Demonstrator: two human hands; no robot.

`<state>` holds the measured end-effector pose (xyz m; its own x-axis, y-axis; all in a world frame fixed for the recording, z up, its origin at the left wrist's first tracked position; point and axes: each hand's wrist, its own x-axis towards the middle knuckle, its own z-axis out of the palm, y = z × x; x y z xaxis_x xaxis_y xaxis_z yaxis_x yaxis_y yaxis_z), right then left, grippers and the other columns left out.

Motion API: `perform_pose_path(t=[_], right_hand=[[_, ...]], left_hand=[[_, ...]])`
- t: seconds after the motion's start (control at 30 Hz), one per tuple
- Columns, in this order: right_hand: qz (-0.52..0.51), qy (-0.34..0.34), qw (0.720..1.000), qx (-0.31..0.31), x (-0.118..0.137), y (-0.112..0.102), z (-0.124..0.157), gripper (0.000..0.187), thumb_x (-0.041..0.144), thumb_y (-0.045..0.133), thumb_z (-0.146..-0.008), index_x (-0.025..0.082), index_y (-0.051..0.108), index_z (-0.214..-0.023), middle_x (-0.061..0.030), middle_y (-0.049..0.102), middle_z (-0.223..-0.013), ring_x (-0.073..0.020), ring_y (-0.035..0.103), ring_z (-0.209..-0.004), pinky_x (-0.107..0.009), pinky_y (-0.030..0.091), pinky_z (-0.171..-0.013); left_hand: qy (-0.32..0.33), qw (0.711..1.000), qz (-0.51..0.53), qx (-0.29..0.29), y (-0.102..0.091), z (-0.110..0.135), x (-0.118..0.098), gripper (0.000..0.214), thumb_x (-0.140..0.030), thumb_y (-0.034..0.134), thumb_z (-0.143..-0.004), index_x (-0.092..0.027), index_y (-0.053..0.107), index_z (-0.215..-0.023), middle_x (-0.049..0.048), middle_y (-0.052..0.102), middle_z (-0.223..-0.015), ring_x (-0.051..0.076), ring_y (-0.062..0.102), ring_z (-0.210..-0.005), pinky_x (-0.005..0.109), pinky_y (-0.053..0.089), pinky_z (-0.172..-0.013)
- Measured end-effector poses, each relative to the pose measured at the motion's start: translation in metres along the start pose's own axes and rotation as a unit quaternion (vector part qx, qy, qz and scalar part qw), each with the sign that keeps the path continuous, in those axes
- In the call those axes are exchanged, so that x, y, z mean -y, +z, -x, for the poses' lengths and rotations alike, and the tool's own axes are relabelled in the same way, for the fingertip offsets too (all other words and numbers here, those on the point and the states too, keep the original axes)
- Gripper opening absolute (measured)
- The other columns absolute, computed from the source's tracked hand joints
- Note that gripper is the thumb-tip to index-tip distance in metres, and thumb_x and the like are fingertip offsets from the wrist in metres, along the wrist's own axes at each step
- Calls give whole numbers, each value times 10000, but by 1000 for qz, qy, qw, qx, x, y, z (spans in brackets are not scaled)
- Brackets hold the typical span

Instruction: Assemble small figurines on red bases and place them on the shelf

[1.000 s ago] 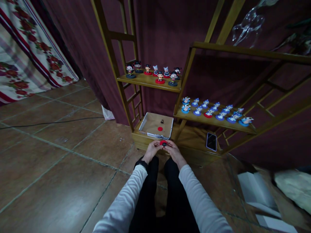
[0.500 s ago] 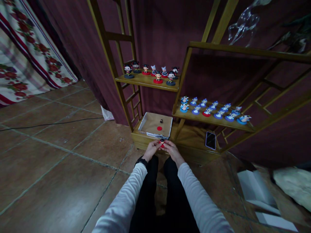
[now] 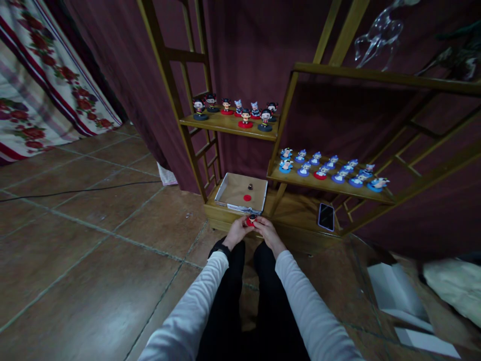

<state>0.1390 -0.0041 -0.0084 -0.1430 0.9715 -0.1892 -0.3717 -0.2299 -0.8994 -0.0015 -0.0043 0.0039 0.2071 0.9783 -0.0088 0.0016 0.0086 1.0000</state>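
Between my two hands is a small figurine with dark hair and a red base. The fingers of my left hand close on it from the left, and those of my right hand grip it from the right. They partly cover it. Just beyond them sits a shallow cardboard box, which contains a round red base and a small dark figure piece. Several dark-haired figurines stand on the shelf above, and several blue and purple ones on the shelf at right.
The wooden shelf unit rises ahead of my knees. On its bottom board at right lies a phone. A clear glass horse stands on the upper right shelf. Pieces of white packaging lie on the floor at right.
The figurine tilts slightly between my fingers, and both hands stay in nearly the same place. The box and the shelved figurines have not moved.
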Motion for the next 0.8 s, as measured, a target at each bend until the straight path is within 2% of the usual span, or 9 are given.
perform_pose_path(t=[0.1, 0.2, 0.27, 0.37, 0.57, 0.8], right_hand=[[3, -4, 1000, -4, 1, 0, 0, 360, 318, 729, -581, 220, 632, -914, -38, 669, -952, -183, 622, -863, -344, 479, -789], [6, -4, 1000, -1, 0, 0, 0, 386, 305, 734, -568, 224, 632, -930, -33, 669, -934, -183, 619, -861, -342, 476, -792], [18, -4, 1000, 0, 0, 0, 0, 411, 290, 742, -552, 226, 631, -943, -27, 667, -909, -179, 616, -845, -331, 474, -787], [40, -9, 999, -3, -2, 0, 0, 441, 270, 749, -533, 237, 629, -956, -8, 661, -864, -168, 607, -806, -316, 470, -771], [77, -30, 996, -20, -5, 0, -2, 436, 248, 734, -536, 235, 633, -960, 1, 655, -845, -157, 588, -800, -316, 448, -802], [79, -26, 996, -21, -4, -2, -2, 456, 218, 727, -526, 237, 630, -971, 1, 656, -856, -163, 580, -800, -334, 444, -827]], left_hand=[[29, 989, -138, -44, 2, 6, 1, 459, -203, 692, -640, -185, 603, -1090, 67, 663, -865, 205, 591, -799, 315, 433, -791], [53, 968, -230, -82, 5, 14, -1, 472, -202, 657, -682, -217, 574, -1146, 99, 638, -1020, 247, 569, -957, 326, 401, -854], [67, 952, -285, -85, 7, 18, -3, 477, -212, 624, -718, -215, 542, -1187, 113, 607, -1097, 253, 539, -1029, 326, 385, -881], [90, 923, -367, -71, 10, 22, -5, 468, -229, 548, -781, -196, 485, -1243, 131, 586, -1109, 247, 528, -1033, 320, 381, -880], [123, 889, -438, -60, 12, 24, -4, 463, -230, 472, -825, -177, 431, -1283, 133, 575, -1033, 240, 535, -955, 319, 378, -854], [136, 849, -507, -57, 15, 27, -7, 468, -204, 432, -834, -141, 407, -1297, 139, 567, -976, 248, 521, -922, 342, 351, -846]])
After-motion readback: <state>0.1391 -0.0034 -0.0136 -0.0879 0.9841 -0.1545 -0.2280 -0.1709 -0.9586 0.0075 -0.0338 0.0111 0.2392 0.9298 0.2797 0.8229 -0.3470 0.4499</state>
